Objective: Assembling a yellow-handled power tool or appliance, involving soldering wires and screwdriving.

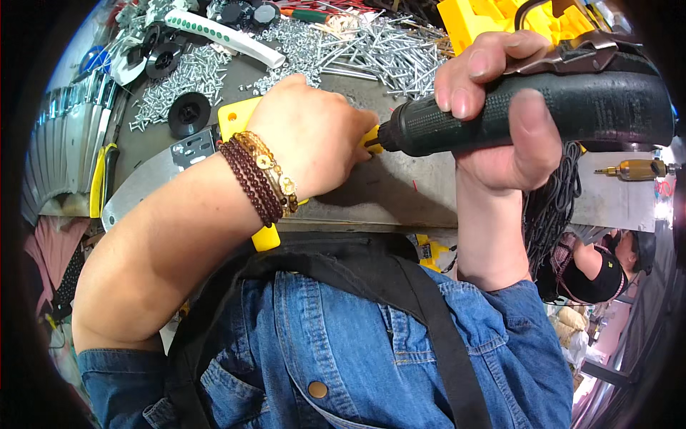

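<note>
My left hand (311,136), with beaded bracelets at its wrist, is closed over a yellow plastic handle (240,116) at the bench's near edge. Parts of the handle show above and below the wrist; the rest lies hidden under the hand. A grey metal blade (153,182) with slots runs out to the left beneath my forearm. To the right, my right hand (493,121) wraps round a black power screwdriver (586,111), held level. Its nose points left, with its tip close to the left fingertips and a small bit of yellow there.
Heaps of screws (179,86) and long metal pins (400,53) cover the bench's far side. Grey blades (64,136) stand in a row at left. Yellow plastic parts (479,25) sit at far right. A black cable bundle (554,207) hangs near another person (593,268).
</note>
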